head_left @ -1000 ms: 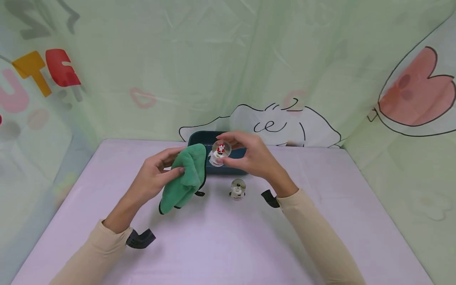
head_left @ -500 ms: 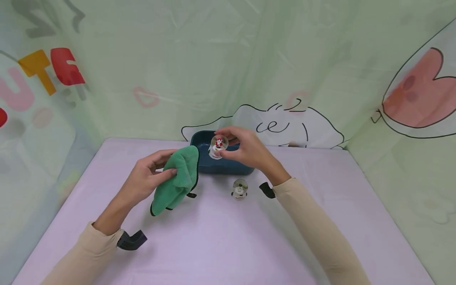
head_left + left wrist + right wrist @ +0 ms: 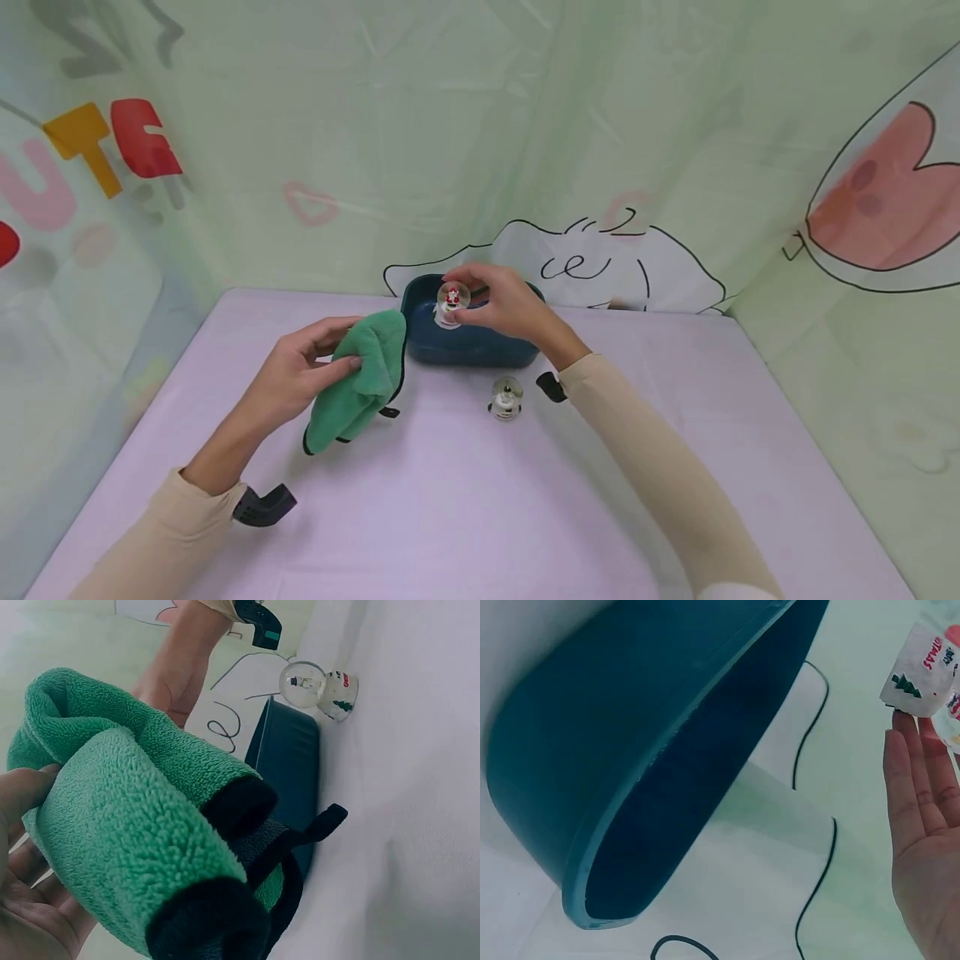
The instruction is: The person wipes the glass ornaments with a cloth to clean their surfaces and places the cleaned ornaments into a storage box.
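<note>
My left hand [image 3: 281,387] grips a folded green towel [image 3: 363,379] with dark edging, thumb in front; its fleecy loops and a black hanging tab [image 3: 326,823] show in the left wrist view. Over the dark blue bin [image 3: 472,348], my right hand [image 3: 513,310] pinches a small snow globe [image 3: 452,307] with a red-and-white Santa figure inside. That globe's white base [image 3: 919,675], printed with a green tree and red letters, is at the right edge of the right wrist view. A second snow globe [image 3: 507,400] stands upright on the table in front of the bin.
The bin's rim [image 3: 667,735] is close in the right wrist view. A pale lilac cloth covers the table [image 3: 465,500]. Behind it hangs a green patterned curtain [image 3: 450,150]. Dark camera mounts [image 3: 264,505] stick out from both wrists.
The towel and left hand have drifted left, away from the bin. My right hand has carried the snow globe slightly left and up, farther over the bin. The standing globe stays put.
</note>
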Tool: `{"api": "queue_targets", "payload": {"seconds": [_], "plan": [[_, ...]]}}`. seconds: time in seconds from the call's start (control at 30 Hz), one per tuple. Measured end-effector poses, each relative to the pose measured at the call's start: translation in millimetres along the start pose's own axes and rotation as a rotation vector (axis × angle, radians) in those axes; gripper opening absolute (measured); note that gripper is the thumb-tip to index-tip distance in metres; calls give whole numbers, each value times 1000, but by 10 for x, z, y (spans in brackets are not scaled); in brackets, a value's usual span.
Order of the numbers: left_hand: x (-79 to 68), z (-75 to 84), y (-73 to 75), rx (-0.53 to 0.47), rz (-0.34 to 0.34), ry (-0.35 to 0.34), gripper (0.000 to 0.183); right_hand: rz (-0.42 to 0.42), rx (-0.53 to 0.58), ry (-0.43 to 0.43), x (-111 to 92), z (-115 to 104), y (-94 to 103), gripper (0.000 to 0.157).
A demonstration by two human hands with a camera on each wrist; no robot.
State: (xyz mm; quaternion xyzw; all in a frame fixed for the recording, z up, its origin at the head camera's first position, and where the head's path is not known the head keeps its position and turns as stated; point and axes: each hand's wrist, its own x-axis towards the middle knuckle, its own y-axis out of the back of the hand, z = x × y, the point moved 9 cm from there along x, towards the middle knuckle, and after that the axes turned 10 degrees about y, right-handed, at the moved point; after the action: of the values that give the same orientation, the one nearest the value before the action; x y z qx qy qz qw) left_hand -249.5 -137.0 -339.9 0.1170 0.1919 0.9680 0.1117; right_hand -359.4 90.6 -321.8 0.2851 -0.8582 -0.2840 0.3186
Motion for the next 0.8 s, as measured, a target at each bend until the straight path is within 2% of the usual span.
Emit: {"api": "queue_targets", "payload": {"seconds": [0.23, 0.5, 0.8], "plan": [[4, -2, 53, 28, 4, -15, 44, -38, 49, -54, 104, 184, -41, 44], [6, -68, 90, 33, -12, 0, 44, -99, -7, -91, 201, 337, -89, 48], [-43, -134, 159, 38, -13, 14, 44, -188, 12, -143, 321, 583, -184, 47]]}}
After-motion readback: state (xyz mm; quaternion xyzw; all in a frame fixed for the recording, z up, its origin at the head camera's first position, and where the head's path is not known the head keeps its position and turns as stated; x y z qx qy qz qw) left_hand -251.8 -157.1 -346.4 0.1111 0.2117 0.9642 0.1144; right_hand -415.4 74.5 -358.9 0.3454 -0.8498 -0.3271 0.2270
